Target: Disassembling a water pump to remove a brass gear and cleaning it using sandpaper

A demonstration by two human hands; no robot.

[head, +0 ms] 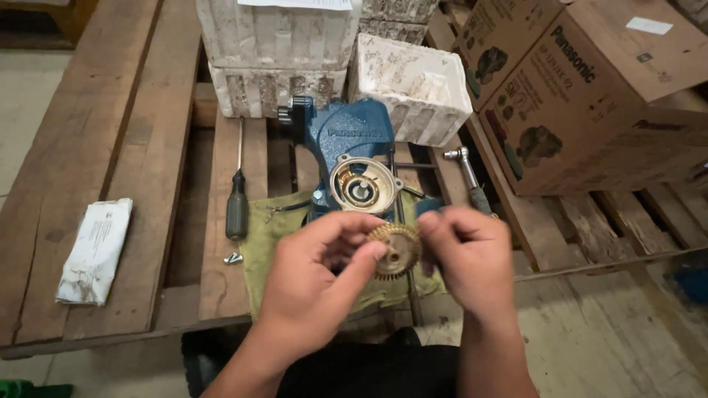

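A round brass toothed wheel [398,251] is held up between both hands, above a green cloth [271,237]. My left hand [313,276] pinches its left rim with thumb and fingers. My right hand [468,254] grips its right edge. Just beyond the wheel stands a blue cast pump body [346,133] with an open round brass-lined chamber [360,186] facing me.
On the wooden pallet lie a screwdriver [237,199], a small screw [233,259], a ratchet wrench [468,173] and a folded white packet [96,250]. White foam blocks [276,44] stand behind the pump. Cardboard boxes [590,96] sit at the right.
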